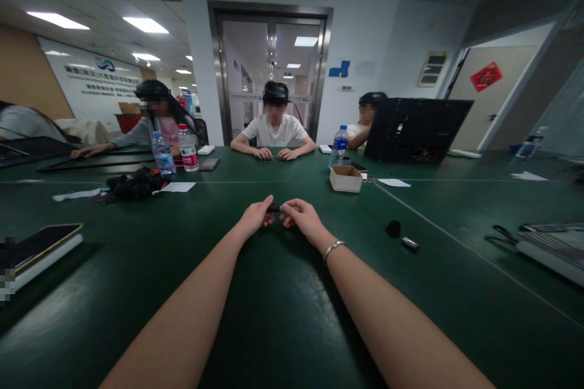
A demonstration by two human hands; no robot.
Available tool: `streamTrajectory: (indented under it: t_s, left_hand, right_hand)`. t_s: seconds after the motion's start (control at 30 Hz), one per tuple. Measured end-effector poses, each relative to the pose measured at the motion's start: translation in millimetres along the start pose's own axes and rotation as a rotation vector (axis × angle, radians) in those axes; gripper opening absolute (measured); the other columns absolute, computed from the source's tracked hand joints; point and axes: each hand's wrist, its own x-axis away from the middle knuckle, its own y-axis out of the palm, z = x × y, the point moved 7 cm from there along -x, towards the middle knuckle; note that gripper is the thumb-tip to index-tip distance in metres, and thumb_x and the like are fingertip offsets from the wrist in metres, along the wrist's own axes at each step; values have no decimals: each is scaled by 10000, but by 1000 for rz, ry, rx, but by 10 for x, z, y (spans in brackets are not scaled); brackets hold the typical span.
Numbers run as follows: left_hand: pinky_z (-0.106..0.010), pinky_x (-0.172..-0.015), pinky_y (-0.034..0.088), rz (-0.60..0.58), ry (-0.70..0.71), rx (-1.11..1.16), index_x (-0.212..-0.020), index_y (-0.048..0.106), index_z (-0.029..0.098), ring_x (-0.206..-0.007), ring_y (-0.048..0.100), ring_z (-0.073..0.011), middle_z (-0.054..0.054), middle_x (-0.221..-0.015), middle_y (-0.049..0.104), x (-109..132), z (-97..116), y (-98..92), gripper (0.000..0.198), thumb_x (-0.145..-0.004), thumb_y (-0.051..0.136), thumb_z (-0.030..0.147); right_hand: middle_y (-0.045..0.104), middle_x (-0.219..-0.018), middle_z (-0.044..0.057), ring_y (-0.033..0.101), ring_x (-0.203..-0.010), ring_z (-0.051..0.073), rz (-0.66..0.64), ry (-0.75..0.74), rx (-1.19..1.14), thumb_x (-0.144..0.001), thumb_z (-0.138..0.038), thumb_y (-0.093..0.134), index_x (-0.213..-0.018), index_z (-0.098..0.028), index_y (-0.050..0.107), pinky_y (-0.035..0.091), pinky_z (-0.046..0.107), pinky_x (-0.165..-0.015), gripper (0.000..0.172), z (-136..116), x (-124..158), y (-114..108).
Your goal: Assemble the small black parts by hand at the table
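Right now the small dark piece (274, 208) is held between both hands just above the green table (283, 316), out in front of the person and near the middle of the view. The left hand (255, 216) pinches one end between thumb and forefinger, with the other fingers curled under. The right hand (302, 217) pinches the other end the same way, and a thin bracelet (333, 248) hangs on that wrist. Only a short stretch of the piece shows between the fingertips, so its exact shape is too small to tell.

Judging by the light fingertip hold, the piece is probably very light and stiff, like hard plastic or metal, not something that bends. Its smooth dark surface may be a bit slippery, and it is so short that it leaves little room for fingers. A pinch at each end, as here, seems the sensible hold, with the middle left free. It looks sturdy enough, though easy to drop and lose against the dark tabletop.

To the right, well apart from the hands, a black cap (393, 228) and a small metal-tipped bit (409, 244) lie on the table. Farther off stand a cardboard box (345, 179), a water bottle (338, 144) and a laptop (413, 129). Other people (275, 130) sit along the far side.
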Motion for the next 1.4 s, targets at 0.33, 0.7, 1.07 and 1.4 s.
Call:
streamTrajectory:
  t_s: [0.33,0.7,1.07,1.4]
  left_hand:
    - [-222,-465,349,-1,-3,-10,-747,596,117,-475,480,-98,-15,-540,551,32,29,13,556,-727,485,661]
    - [-221,-479,354,-27,30,-57,-767,616,109,-486,484,-94,-18,-556,562,23,29,25,584,-724,476,674]
    - [-215,-463,353,-20,11,-58,-788,598,119,-473,484,-95,-9,-552,559,4,10,12,553,-737,483,658]
    - [-220,-462,345,-19,6,-68,-808,621,114,-475,479,-97,-17,-553,562,26,25,21,577,-734,476,667]
  right_hand:
    - [593,-620,-31,488,-378,54,-11,-51,74,-711,-366,633,-850,-156,562,379,197,-399,262,-8,-14,-8]
    - [588,-610,-48,459,-381,45,-9,-61,50,-697,-351,643,-909,-169,559,389,196,-411,292,10,-39,-17]
    - [580,-766,-43,514,-449,45,22,-76,22,-614,-241,694,-935,-188,562,442,212,-459,352,-46,16,-30]
    - [585,-613,-50,503,-399,61,24,-86,50,-678,-309,641,-888,-172,567,404,199,-425,262,-24,-22,-33]
